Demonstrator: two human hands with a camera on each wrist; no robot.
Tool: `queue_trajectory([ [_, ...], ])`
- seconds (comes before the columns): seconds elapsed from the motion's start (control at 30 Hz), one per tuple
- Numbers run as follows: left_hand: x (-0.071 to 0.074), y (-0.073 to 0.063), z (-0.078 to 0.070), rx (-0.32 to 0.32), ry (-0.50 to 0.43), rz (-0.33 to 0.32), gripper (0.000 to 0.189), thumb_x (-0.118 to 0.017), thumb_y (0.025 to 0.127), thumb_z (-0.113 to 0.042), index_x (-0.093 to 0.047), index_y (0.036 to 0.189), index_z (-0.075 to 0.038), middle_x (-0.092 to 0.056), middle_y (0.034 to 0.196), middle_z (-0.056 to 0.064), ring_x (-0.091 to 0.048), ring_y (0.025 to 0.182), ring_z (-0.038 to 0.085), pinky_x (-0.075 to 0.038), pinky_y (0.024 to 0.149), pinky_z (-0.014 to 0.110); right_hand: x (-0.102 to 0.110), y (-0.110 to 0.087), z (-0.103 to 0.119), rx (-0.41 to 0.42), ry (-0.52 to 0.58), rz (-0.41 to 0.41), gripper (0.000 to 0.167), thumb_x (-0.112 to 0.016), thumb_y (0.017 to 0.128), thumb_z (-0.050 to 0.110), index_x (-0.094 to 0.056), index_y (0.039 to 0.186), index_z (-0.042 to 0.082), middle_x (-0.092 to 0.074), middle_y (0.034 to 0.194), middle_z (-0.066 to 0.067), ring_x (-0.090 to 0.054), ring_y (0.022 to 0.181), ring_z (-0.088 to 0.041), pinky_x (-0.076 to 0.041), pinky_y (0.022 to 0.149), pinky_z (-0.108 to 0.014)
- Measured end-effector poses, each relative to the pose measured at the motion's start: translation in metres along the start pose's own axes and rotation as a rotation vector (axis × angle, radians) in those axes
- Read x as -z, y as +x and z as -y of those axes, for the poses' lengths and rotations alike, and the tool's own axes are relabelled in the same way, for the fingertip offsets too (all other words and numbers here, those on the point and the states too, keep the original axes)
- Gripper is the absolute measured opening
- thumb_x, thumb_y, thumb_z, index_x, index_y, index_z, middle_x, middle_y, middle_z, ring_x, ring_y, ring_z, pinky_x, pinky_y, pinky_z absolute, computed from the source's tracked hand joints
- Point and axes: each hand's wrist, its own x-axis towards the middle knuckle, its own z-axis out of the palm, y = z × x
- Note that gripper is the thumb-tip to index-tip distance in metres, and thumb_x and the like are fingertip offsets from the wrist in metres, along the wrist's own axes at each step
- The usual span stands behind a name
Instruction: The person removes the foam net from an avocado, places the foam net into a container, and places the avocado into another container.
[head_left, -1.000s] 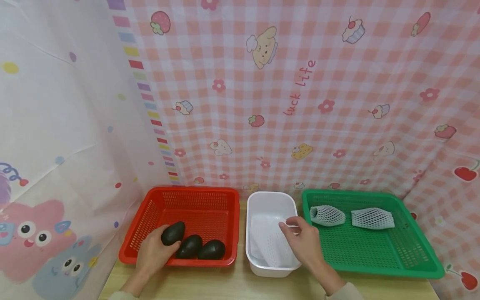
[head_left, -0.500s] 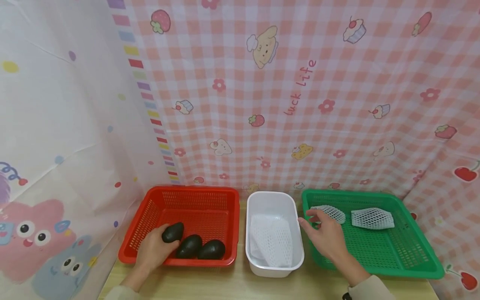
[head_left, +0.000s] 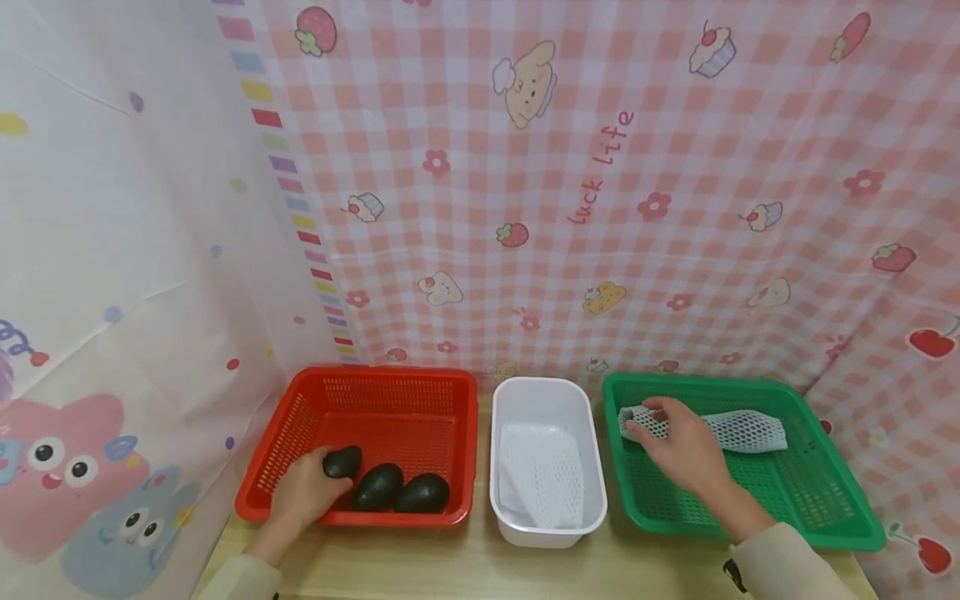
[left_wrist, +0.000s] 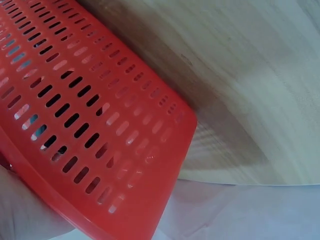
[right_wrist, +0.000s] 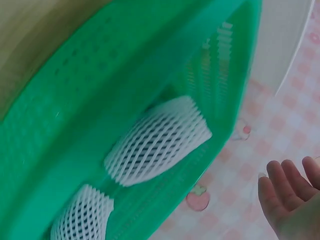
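Note:
In the red basket [head_left: 405, 425], my left hand [head_left: 306, 490] holds a dark avocado [head_left: 343, 462] at its near left corner. Two more avocados, a middle one [head_left: 378, 487] and a right one [head_left: 422, 493], lie beside it. My right hand [head_left: 686, 446] is over the green basket [head_left: 750, 508], thumb and fingers parted above a bulging white foam fruit net [head_left: 633, 421]. In the right wrist view the fingers of that hand [right_wrist: 292, 200] appear apart from both nets. A second net [head_left: 748, 431] lies to the right; dark shows through the mesh.
Between the baskets stands a white tub [head_left: 547, 527] with flat white foam nets [head_left: 543, 479] inside. All three containers stand on a wooden table [head_left: 420, 558]. A checked cloth [head_left: 480, 192] hangs close behind, with a pale printed cloth [head_left: 150, 275] at left.
From above the white tub, my right hand has moved right to the left foam net in the green basket. The left hand stays at the red basket, still holding the avocado.

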Motion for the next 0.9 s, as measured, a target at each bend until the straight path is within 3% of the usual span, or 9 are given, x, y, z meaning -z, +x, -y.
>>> queue_trajectory([
  [0.33,0.004,0.006,0.004,0.042,0.016,0.056,0.069,-0.084,0.080,-0.022,-0.058,0.132,0.015,-0.069,0.117,0.032,-0.069,0.103,0.044,-0.054,0.087,0.061,0.011,0.021,-0.030,0.067,-0.091,0.117,0.057,-0.075,0.097,0.034,-0.060,0.138,-0.003,-0.064,0.134,-0.026,-0.066,0.111,-0.045,-0.053,0.087,-0.061],
  [0.63,0.003,0.008,0.006,0.048,0.014,0.091,0.067,-0.086,0.078,-0.021,-0.061,0.130,0.013,-0.071,0.112,0.029,-0.069,0.095,0.039,-0.054,0.080,0.058,0.011,0.036,-0.047,0.138,-0.214,0.230,0.060,-0.079,0.091,0.030,-0.060,0.135,-0.006,-0.063,0.133,-0.029,-0.063,0.116,-0.049,-0.052,0.090,-0.064],
  [0.9,0.002,0.011,0.004,0.070,0.005,0.114,0.067,-0.087,0.079,-0.021,-0.060,0.130,0.013,-0.070,0.113,0.030,-0.068,0.096,0.040,-0.053,0.083,0.059,0.007,0.051,-0.065,0.188,-0.301,0.313,0.065,-0.084,0.086,0.029,-0.060,0.135,-0.006,-0.062,0.134,-0.030,-0.058,0.122,-0.052,-0.049,0.095,-0.066],
])
